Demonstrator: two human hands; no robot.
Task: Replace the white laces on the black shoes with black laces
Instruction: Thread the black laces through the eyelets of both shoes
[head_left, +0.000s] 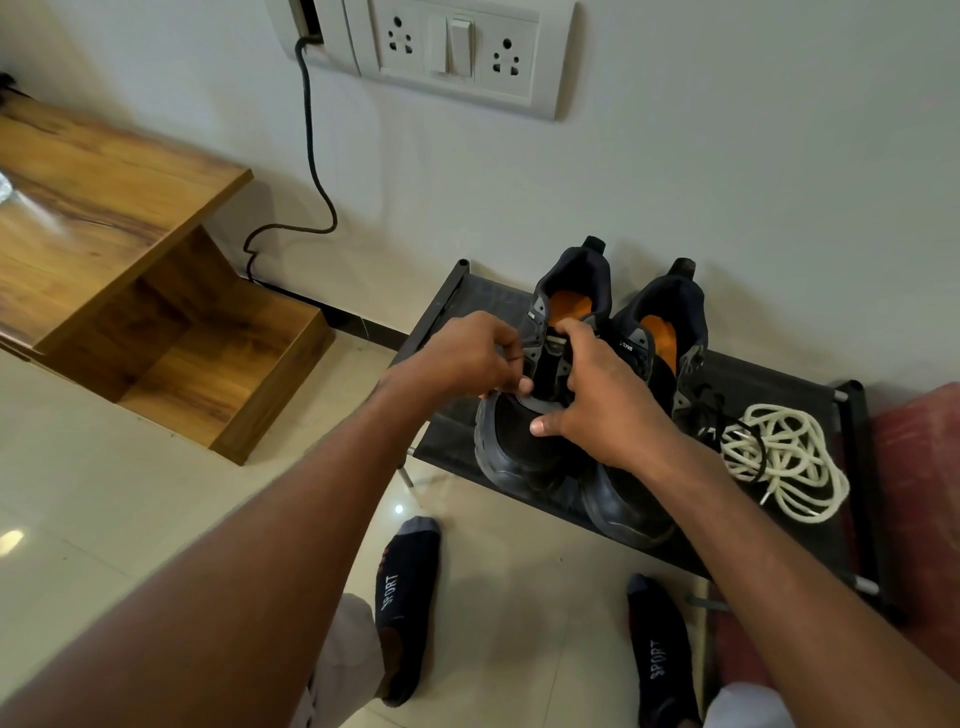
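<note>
White laces (784, 462) lie pulled out in a heap on the rack (852, 415), while the left hand (462, 358) and right hand (602, 395) pinch at the left shoe's (519, 447) eyelets, apparently threading; lacing looks unfinished.

Home – shoe rack (852, 415), wall sockets (452, 47), tiled floor (104, 519)

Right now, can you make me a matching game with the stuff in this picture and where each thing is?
Things:
1. white laces
2. left hand
3. wall switch
4. socked feet

Places:
A. on the floor tiles
B. up on the wall, between two sockets
C. piled on the rack, right of the shoes
D. at the left shoe's eyelets

Pairs: 1-C, 2-D, 3-B, 4-A
</note>
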